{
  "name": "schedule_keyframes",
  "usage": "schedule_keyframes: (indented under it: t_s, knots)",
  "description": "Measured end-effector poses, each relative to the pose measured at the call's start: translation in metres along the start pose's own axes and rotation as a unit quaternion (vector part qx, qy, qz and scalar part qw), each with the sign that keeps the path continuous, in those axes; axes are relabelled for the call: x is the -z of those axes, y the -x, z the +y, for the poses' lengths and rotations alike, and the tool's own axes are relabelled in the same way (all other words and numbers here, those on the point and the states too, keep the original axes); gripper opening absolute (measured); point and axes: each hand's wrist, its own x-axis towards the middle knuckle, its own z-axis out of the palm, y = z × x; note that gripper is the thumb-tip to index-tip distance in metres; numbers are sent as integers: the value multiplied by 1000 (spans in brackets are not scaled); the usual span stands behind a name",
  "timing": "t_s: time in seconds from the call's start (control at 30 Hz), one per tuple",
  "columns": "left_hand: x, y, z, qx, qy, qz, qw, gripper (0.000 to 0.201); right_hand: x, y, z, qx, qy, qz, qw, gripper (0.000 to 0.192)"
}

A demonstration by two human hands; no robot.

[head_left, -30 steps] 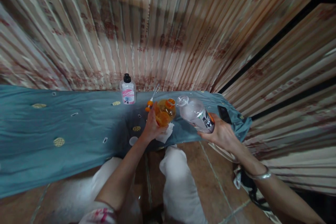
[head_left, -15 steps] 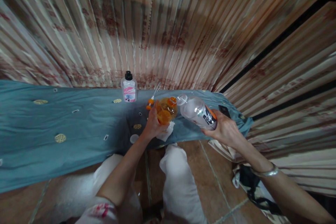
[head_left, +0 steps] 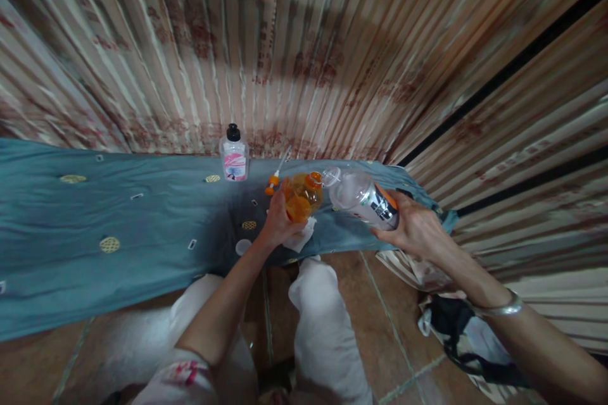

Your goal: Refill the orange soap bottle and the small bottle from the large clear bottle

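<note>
My left hand [head_left: 278, 221] is wrapped round an orange see-through spray bottle [head_left: 304, 197], its neck open and tilted to the right. In my right hand [head_left: 413, 228] is a clear plastic bottle [head_left: 354, 195] with a black, white and orange label, tipped so that its open mouth meets the orange bottle's neck. Whether liquid passes between them I cannot tell. Behind the left hand lies an orange and white spray head [head_left: 272, 183] with a thin tube. Under the orange bottle is a crumpled white tissue [head_left: 301, 238].
A clear bottle with black cap and pink label [head_left: 234, 155] stands near the curtain [head_left: 204, 63]. A small clear round cap [head_left: 243, 247] lies on the blue cloth [head_left: 156, 215]. A dark bag [head_left: 456, 329] is on the tiled floor at right.
The clear bottle in my right hand has shifted slightly right, its mouth staying beside the orange bottle's neck. My left hand keeps its hold.
</note>
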Motion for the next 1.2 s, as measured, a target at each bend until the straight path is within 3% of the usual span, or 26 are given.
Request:
schedule_keyframes:
  t_s: [0.37, 0.7, 1.2]
  knots:
    - [0, -3, 1, -6, -7, -5, 1000, 126, 10, -5, 9, 49, 14, 20, 999, 77]
    - [4, -4, 11, 24, -3, -12, 1000, 124, 19, -8, 7, 39, 46, 1, 998, 79]
    - [2, -3, 6, 21, 8, -18, 1000, 128, 24, -9, 4, 28, 60, -14, 998, 74]
